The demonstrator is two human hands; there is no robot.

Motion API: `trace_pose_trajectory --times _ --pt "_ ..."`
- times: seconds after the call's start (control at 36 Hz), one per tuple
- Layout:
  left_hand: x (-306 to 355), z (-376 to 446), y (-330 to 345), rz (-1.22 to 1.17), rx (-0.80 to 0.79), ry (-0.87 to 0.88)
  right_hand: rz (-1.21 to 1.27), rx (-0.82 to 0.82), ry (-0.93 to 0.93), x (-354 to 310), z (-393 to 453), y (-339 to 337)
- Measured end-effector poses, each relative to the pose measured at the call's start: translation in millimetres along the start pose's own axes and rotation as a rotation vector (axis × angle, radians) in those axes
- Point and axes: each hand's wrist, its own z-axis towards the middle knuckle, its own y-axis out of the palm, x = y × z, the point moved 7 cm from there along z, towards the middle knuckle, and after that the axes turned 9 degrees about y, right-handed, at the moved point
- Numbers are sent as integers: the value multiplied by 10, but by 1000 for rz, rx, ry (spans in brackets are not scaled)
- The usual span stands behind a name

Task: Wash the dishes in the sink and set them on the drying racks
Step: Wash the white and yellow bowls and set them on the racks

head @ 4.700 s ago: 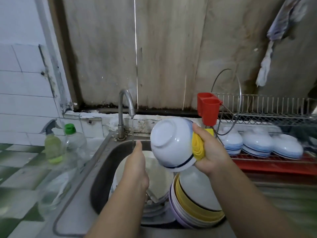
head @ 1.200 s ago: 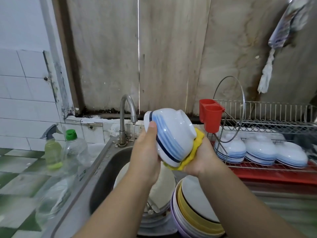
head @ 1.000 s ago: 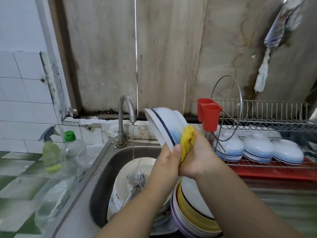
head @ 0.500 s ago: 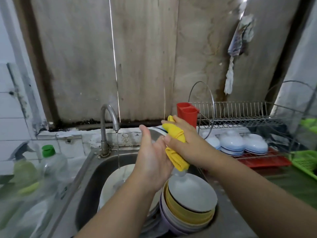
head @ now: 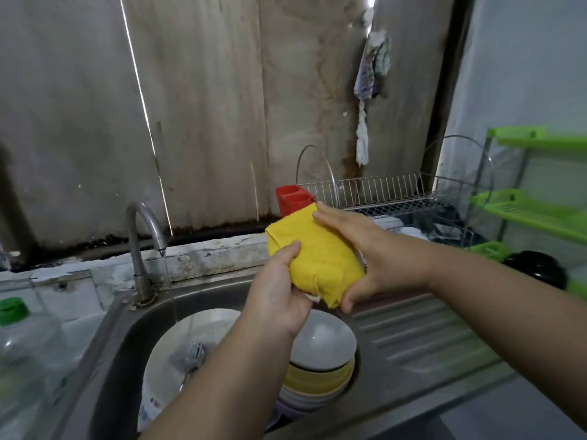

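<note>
Head view showed no writing I could read; the bottle point(head: 22, 338) label was blurred; my left hand point(head: 276, 293) pinched the yellow cloth point(head: 317, 258) with its thumb, my right hand point(head: 371, 255) cupped it from the other side; the bowl was probably wrapped inside, above the sink point(head: 413, 354).

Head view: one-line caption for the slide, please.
Both hands, left and right, hold a yellow cloth above the sink, tap running.
</note>
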Motion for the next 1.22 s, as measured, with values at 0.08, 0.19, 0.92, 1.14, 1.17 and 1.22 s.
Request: trace_pose_trajectory --times 0.08,0.19,0.92,1.14,1.17,1.22 --pt "-100 29 113 -13 12 18 -11 4 111 264 -174 -52" --pt "-295 75 224 -78 18 8 -40 -7 174 515 -366 -35" --pt "-2135 1124 1305 282 -155 -397 -521 326 316 2496 -1339 -152" --pt "-2522 1353 1585 325 -76 -471 -523 295 485 3081 -1616 -12" --pt "-2578 1386 1625 333 -70 -480 -525 279 503 3161 -1639 17" --pt "-2671 1450 1701 360 -66 -499 -546 256 537 3308 -1677 66"
